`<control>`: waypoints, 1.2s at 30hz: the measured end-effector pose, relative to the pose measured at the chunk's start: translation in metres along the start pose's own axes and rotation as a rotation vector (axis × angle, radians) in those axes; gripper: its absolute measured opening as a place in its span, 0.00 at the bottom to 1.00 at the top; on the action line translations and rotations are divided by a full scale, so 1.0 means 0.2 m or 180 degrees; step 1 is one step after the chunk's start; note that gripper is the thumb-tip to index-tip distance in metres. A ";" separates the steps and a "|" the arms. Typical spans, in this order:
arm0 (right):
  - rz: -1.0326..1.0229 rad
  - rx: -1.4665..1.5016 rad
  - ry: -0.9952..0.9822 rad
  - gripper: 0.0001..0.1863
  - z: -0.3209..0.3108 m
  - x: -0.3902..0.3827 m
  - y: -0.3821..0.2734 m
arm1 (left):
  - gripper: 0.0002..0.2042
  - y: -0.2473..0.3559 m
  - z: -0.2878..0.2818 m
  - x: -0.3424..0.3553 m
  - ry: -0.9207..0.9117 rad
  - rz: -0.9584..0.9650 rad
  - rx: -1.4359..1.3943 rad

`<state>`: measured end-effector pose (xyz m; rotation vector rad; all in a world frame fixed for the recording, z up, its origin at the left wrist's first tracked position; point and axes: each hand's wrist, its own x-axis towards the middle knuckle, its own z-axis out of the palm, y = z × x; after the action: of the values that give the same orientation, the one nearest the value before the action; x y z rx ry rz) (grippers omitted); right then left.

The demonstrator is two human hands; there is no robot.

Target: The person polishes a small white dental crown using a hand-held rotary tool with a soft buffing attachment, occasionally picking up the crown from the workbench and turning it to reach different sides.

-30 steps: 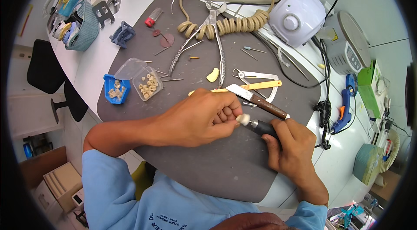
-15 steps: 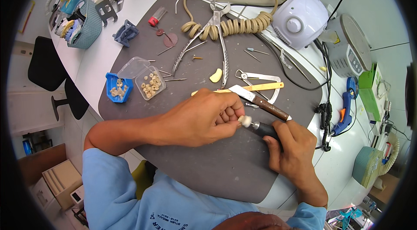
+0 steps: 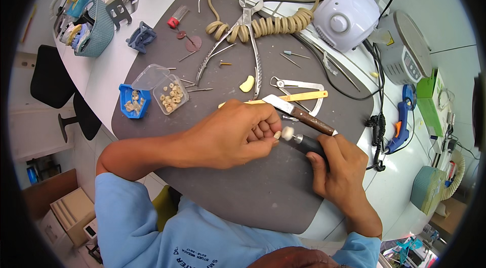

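My left hand (image 3: 238,136) is closed, pinching a small cream tooth-like piece (image 3: 277,135) between thumb and finger. My right hand (image 3: 336,171) grips a black rotary handpiece (image 3: 309,145), whose white round polishing tip (image 3: 287,134) sits just right of the piece, with a small gap. Behind them lie a wooden-handled knife (image 3: 313,122), a yellow strip (image 3: 309,95), a metal caliper (image 3: 318,107) and a pale yellow lump (image 3: 247,84). To the left, a blue box (image 3: 127,89) and an open clear box (image 3: 168,111) hold several small cream pieces.
Metal pliers (image 3: 258,65), a coiled hose (image 3: 283,25) and a white control unit (image 3: 344,14) stand at the back. A blue glue gun (image 3: 399,131), metal machine (image 3: 405,40) and cords are at right. A teal basket (image 3: 96,35) and blue plastic part (image 3: 142,37) sit at left.
My left hand has drawn slightly away from the white tip, so the cream piece now shows apart from it. The whole view has shifted slightly.
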<state>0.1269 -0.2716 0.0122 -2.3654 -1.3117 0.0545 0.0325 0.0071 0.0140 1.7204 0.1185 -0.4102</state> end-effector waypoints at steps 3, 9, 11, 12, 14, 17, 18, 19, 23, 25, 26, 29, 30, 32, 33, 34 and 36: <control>-0.0007 0.0012 0.0026 0.13 0.00 -0.01 -0.01 | 0.09 0.01 0.00 -0.01 -0.0008 0.0005 0.0034; -0.0097 -0.0045 -0.0048 0.14 0.00 0.00 -0.01 | 0.09 0.00 0.00 0.00 -0.0031 -0.0023 0.0010; -0.0076 -0.0054 -0.0020 0.14 0.00 0.00 -0.01 | 0.09 0.00 0.00 0.00 -0.0023 -0.0014 0.0009; -0.0077 -0.0054 -0.0020 0.14 0.00 0.00 -0.01 | 0.09 -0.01 0.00 0.00 -0.0015 -0.0005 0.0007; -0.0070 -0.0011 -0.0032 0.14 -0.01 0.00 -0.01 | 0.08 -0.01 0.01 0.00 0.0049 0.0022 -0.0055; -0.0062 -0.0033 -0.0034 0.14 -0.01 0.00 -0.01 | 0.08 -0.01 0.01 0.00 0.0097 0.0050 -0.0093; -0.0061 -0.0036 -0.0033 0.14 0.00 0.00 -0.01 | 0.08 -0.01 0.01 0.00 0.0084 0.0049 -0.0068; -0.0029 -0.0008 0.0003 0.14 0.00 0.00 -0.01 | 0.08 -0.01 0.01 0.00 0.0083 0.0049 -0.0068; -0.0054 -0.0044 0.0028 0.14 0.01 0.00 -0.01 | 0.08 0.00 0.00 0.00 -0.0001 0.0014 0.0066; -0.0119 -0.0049 0.0010 0.15 0.01 0.00 -0.02 | 0.08 -0.01 0.01 0.00 0.0009 0.0024 0.0058; -0.0182 -0.0056 -0.0007 0.15 0.01 0.01 -0.02 | 0.08 0.00 0.01 0.00 0.0016 0.0037 0.0049; -0.0085 -0.0102 0.0038 0.15 0.01 0.00 -0.03 | 0.08 0.00 0.01 0.00 0.0005 0.0014 0.0026; -0.0085 -0.0103 0.0037 0.15 0.01 0.00 -0.03 | 0.08 0.00 0.01 0.00 -0.0012 -0.0023 0.0012; -0.0151 -0.0098 0.0021 0.15 0.01 0.00 -0.02 | 0.08 -0.01 0.01 0.00 0.0015 0.0014 0.0009; -0.0158 -0.0097 0.0023 0.15 0.01 0.00 -0.03 | 0.08 -0.01 0.01 0.00 0.0037 0.0050 0.0004; -0.0137 -0.0096 0.0031 0.15 0.01 0.00 -0.03 | 0.08 -0.01 0.01 0.00 0.0040 0.0050 0.0004; -0.0121 -0.0094 0.0038 0.15 0.01 0.00 -0.03 | 0.08 0.00 0.00 0.00 0.0018 0.0022 0.0037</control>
<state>0.1220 -0.2675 0.0123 -2.3607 -1.3602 0.0096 0.0319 0.0062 0.0137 1.7330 0.1144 -0.4017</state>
